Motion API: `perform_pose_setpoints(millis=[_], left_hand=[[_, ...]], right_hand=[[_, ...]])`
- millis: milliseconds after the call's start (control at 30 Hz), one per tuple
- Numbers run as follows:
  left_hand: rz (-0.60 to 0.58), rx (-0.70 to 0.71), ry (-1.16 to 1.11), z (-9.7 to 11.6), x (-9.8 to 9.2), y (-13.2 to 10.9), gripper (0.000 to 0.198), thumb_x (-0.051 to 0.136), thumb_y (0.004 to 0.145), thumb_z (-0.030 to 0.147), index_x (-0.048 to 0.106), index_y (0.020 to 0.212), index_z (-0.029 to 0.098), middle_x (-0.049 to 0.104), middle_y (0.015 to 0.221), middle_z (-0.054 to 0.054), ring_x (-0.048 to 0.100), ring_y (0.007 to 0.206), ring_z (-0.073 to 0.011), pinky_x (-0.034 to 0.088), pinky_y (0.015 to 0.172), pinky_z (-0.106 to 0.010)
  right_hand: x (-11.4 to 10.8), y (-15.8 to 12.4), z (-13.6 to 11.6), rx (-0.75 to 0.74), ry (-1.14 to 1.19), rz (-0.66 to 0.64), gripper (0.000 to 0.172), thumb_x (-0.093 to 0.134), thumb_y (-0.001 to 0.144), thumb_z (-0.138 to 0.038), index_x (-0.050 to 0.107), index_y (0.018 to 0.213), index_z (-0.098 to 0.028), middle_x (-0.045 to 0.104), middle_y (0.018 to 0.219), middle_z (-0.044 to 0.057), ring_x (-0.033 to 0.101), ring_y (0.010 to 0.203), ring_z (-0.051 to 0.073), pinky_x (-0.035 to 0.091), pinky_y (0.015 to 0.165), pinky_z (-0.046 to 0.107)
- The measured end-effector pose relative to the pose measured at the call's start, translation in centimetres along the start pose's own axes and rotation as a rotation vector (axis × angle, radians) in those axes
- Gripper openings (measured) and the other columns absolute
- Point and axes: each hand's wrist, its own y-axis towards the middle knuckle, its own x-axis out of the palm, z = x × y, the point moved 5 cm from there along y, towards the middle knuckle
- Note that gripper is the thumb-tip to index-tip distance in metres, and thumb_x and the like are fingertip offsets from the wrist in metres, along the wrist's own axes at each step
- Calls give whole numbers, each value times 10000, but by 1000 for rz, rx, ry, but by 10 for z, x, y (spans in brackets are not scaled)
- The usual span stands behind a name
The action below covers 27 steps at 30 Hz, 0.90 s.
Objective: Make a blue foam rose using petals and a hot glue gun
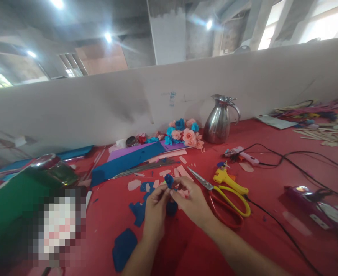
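1. A dark blue paper cutout [124,249] lies flat on the red tabletop [100,241] in the foreground, left of the worker's forearms.
2. Just beyond, the left hand [156,197] pinches the base of a small blue paper bud [168,180] between thumb and fingers. The right hand [190,194] closes in from the other side, thumb and fingers bent toward the same base; whether it grips or merely touches, one cannot tell.
3. The bud stands between the two hands, just above their fingertips, its long axis roughly upright and its ruffled end on top. Both hands meet at its foot, neither clearly nearer.
4. Right of the right hand rest scissors [210,186] with one red and one yellow handle, blades angled away toward the upper left; a yellow glue gun [229,181] lies just past them.
5. Farther back, a long blue paper strip [128,163] slants across the table.
6. Pink and blue paper flowers [189,136] cluster beside a metal jug [218,122], before a pale partition [123,103].
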Motion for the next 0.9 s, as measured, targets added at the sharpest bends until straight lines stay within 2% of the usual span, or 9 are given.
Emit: perform_pose_setpoints(millis=[67,167,300,433,533,700,900], left_hand=[[-11,5,-20,-1,0,0,186,693,737,328,716,836,172,602,683,-3,525,646,-128,423,620,-229],[-14,22,-10,-1,-1,-1,133,692,735,302,695,735,169,589,659,8,505,635,-118,408,609,-220],[-20,45,22,4,0,-2,166,683,742,279,646,625,168,543,605,25,470,605,-105,381,589,-208],[-44,69,46,12,3,-3,135,677,742,279,675,663,169,553,641,13,469,632,-113,380,602,-213],[-49,96,46,16,4,-4,123,672,745,284,692,696,173,557,662,7,467,644,-119,381,609,-218],[-53,96,23,15,5,-4,164,673,746,287,644,627,179,532,614,16,455,615,-119,375,598,-220],[-59,97,62,15,6,-5,141,662,749,306,697,701,179,600,721,-17,507,722,-152,402,679,-245]], right_hand=[[2,1,3,18,33,-43,151,590,714,-169,680,833,-191,649,833,38,613,791,180,516,714,310],[4,2,6,51,122,-104,107,634,732,-212,702,814,-205,630,847,38,619,817,185,527,656,285],[3,6,9,66,215,-161,106,695,730,-320,721,760,-222,603,815,19,601,740,160,524,644,285],[2,8,10,92,235,-204,187,737,695,-413,729,724,-228,587,790,14,571,740,155,503,673,294],[3,8,11,120,279,-222,195,761,667,-417,734,714,-230,575,801,16,558,750,153,489,682,289],[3,9,10,140,304,-224,185,789,638,-400,742,724,-244,576,794,14,527,753,155,468,686,288],[4,8,12,206,428,-235,208,813,592,-421,733,649,-237,523,777,10,513,693,145,471,592,275]])
